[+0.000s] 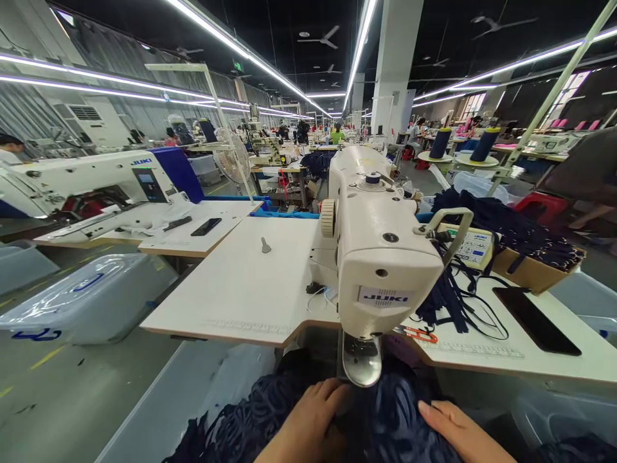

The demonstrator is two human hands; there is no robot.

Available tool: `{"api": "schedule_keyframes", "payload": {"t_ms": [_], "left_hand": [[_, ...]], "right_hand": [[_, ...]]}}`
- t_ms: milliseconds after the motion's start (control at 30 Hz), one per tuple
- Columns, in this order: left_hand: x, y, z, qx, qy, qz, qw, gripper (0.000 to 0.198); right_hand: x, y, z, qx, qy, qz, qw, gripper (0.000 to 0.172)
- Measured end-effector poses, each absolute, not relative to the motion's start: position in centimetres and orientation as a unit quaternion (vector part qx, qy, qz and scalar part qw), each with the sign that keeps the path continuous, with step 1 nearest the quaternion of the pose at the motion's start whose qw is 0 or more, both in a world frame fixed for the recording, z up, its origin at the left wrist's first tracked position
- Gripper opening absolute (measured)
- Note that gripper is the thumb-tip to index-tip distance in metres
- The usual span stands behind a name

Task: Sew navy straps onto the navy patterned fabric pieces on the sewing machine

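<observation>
Navy fabric strips hang in a thick looped bundle below the sewing machine, at the bottom of the head view. My right hand is closed at the bundle's right side, its thumb lying on the strips and its other fingers mostly hidden. To the left of the bundle, my left hand has its fingers curled, with their tips out of sight in the dark area under the machine head. Whatever it may hold is hidden. Another heap of navy strips lies beside it, over a clear plastic bin.
On the white table lies a small grey flat piece. To the right are orange-handled scissors, navy strips, a control box, a dark phone and a cardboard box. A lidded bin stands left.
</observation>
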State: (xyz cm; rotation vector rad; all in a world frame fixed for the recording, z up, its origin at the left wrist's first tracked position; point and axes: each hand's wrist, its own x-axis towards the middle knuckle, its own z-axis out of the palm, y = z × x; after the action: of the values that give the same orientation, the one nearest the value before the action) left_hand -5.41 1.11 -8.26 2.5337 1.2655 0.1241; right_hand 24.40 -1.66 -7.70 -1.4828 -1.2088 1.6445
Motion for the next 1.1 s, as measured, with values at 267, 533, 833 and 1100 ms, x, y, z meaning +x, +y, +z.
{"api": "schedule_keyframes", "payload": {"t_ms": [267,533,833,1100], "left_hand": [[0.1,-0.2,-3.9,0.898,0.402,0.147,0.096,0.01],[0.1,-0.6,-6.2,0.912,0.385,0.111,0.084,0.012],[1.5,-0.8,-6.0,0.904,0.406,0.07,0.11,0.022],[1.8,-1.3,-7.2,0.893,0.426,0.042,0.136,0.026]], "right_hand": [[18.3,-0.2,-4.5,-0.599,-0.47,0.484,0.431,0.054],[18.6,1.0,-7.9,-0.615,-0.696,0.241,0.283,0.054],[18.0,-0.2,-5.1,-0.53,-0.702,0.305,0.365,0.042],[16.6,-0.7,-7.2,-0.546,-0.787,-0.12,0.261,0.043]]}}
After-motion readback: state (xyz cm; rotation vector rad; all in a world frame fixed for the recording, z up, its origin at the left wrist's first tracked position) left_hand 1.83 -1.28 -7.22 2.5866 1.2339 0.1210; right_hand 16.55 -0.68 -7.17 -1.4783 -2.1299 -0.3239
